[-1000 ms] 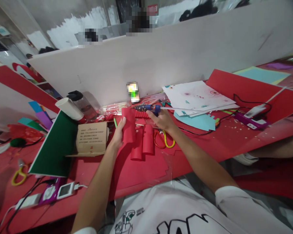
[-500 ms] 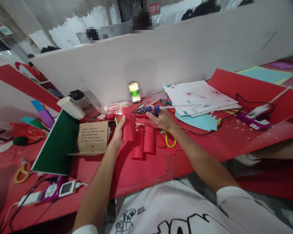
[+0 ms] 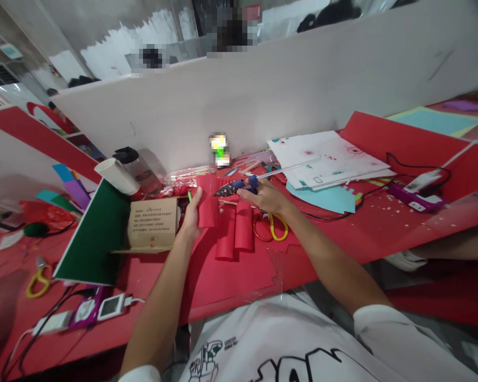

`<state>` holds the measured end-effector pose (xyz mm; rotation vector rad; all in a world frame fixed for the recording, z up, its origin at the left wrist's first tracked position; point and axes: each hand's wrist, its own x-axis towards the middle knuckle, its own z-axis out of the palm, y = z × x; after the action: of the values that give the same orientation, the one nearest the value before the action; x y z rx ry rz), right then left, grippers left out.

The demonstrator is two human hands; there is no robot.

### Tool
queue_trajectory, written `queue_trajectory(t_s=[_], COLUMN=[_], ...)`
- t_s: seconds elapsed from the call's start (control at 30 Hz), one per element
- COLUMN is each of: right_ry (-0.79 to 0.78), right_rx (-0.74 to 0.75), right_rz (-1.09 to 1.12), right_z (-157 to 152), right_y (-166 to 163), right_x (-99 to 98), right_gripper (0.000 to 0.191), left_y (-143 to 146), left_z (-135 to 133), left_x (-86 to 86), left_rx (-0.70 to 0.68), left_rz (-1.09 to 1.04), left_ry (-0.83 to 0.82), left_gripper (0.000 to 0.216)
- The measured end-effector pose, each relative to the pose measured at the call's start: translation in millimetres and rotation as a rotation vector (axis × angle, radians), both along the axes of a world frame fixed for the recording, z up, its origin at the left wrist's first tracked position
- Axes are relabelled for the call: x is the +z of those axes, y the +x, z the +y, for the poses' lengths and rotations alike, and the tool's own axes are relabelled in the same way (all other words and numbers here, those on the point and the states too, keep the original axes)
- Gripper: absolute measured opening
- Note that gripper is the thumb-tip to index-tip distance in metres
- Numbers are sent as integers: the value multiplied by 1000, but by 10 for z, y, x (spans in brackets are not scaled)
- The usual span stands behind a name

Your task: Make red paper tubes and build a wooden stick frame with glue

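Aiming glue gun (image 3: 238, 187) lower along tube (image 3: 207, 207) than before, gripped in right hand (image 3: 266, 196); clasping tube in left hand (image 3: 191, 214), beside two rolls (image 3: 244, 231). Could burn left hand by slipping, or dent tube by squeezing.

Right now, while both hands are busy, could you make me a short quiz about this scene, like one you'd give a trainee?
1. True or false: the left hand is gripping a phone.
2. What does the right hand hold?
3. Fill in the blank: the scissors nearest the right hand have one red handle loop and one ____ handle loop.

Key:
1. False; it holds a red roll.
2. A blue glue gun, its tip toward the red roll.
3. Yellow.
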<state>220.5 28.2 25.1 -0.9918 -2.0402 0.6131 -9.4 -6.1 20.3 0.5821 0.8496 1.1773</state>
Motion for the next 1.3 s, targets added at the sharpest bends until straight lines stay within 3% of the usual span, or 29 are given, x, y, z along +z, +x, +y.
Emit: queue_trajectory(t_s=[0.23, 0.43, 0.5, 0.73, 0.97, 1.3], right_ry=[52, -55, -68, 31, -134, -59], right_rx=[-82, 183, 205, -44, 263, 76], right_rz=[75, -20, -20, 68, -43, 23], right_z=[61, 18, 10, 69, 11, 53], right_y=[-9, 11, 7, -2, 0, 8], right_x=[-31, -35, -33, -68, -83, -98], right_gripper=[40, 41, 42, 39, 38, 42], left_y=[-2, -4, -17, -56, -42, -14], left_z=[-1, 50, 68, 89, 100, 77], left_x=[-31, -51, -66, -114, -92, -77], left_rx=[-33, -6, 5, -12, 21, -3], left_rz=[0, -54, -54, -12, -37, -40], left_ry=[11, 35, 51, 26, 38, -6], left_gripper=[48, 46, 46, 47, 48, 50])
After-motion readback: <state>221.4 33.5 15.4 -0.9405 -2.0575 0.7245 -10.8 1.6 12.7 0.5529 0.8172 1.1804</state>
